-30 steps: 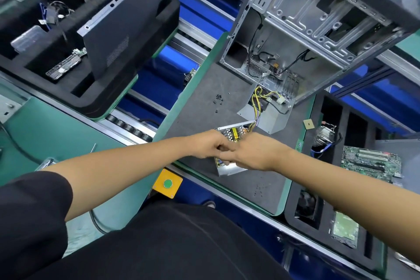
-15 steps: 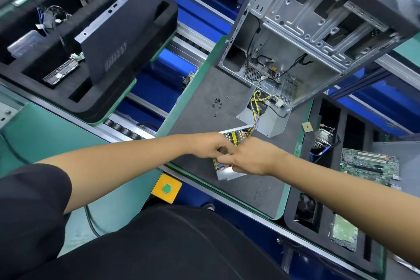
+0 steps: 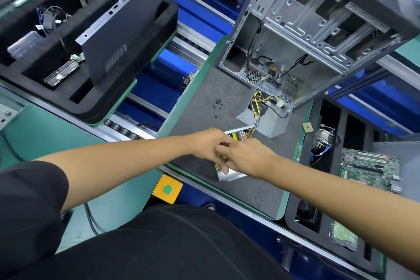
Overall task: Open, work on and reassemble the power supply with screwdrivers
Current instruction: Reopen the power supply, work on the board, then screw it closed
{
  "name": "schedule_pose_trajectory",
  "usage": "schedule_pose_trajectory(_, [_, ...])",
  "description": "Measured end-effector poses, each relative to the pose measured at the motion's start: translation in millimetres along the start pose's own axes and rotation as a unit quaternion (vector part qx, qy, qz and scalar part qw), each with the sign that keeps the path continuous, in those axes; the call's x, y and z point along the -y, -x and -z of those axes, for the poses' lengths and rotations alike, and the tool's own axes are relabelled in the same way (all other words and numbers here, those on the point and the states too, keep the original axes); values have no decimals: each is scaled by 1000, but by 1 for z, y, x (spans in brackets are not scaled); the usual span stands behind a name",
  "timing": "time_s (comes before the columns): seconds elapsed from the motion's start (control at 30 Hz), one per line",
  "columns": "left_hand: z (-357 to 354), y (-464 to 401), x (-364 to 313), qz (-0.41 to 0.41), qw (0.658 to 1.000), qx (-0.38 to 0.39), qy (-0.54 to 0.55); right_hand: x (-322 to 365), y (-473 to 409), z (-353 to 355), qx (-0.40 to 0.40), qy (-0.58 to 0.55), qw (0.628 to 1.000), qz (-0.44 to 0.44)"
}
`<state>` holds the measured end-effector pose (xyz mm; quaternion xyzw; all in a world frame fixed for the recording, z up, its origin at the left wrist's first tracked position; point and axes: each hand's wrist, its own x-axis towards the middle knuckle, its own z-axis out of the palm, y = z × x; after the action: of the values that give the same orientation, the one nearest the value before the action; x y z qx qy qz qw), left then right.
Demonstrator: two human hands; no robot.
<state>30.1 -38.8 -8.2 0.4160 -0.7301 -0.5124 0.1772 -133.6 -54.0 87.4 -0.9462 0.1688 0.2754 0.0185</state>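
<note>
Both hands meet over open power supply [image 3: 228, 174] on bench [image 3: 197, 88]; L hand [image 3: 210, 145] & R hand [image 3: 247, 155] fingers curled, grip unclear.

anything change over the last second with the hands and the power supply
Hardly anything. Both hands stay bunched together over the open power supply, the left hand and right hand touching, fingers curled on something too hidden to name. The view itself drifts slightly. The power supply, its cover, the loose screws and the computer case have not moved on the mat.
</note>
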Motion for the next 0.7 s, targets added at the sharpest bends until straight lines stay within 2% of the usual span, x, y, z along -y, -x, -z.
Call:
schedule_pose_trajectory(0.07, [-8,2,2,-10,999,-41,-5,11,-1,-9,9,-47,996,-77])
schedule_pose_trajectory(0.13, [-10,3,5,-7,999,-32,20,10,-1,-8,5,-88,991,-104])
schedule_pose_trajectory(0.2, [-5,2,1,14,1000,18,21,-4,0,-5,-17,-15,1000,-9])
schedule_pose_trajectory(0.27, [-1,-2,1,10,998,59,5,-15,1,1,32,63,990,120])
schedule_pose_trajectory(0.33, [2,-4,0,14,998,64,10,-13,2,2,57,55,987,140])
schedule_pose_trajectory(0.37, [2,-3,0,17,997,65,29,-9,2,0,35,14,994,104])
schedule_pose_trajectory(0.43, [0,-1,1,7,998,38,50,1,3,-8,-1,-93,995,-33])
schedule_pose_trajectory(0.5, [-7,1,0,-3,999,-5,41,12,0,-13,17,-154,976,-152])
schedule_pose_trajectory(0.57, [-10,-1,1,18,999,-17,46,14,-3,-13,22,-187,964,-189])
schedule_pose_trajectory(0.63, [-6,-4,2,42,997,8,57,7,-1,-7,1,-158,976,-151])
schedule_pose_trajectory(0.7, [-1,-4,1,43,997,42,40,-7,0,-1,1,-61,998,-19])
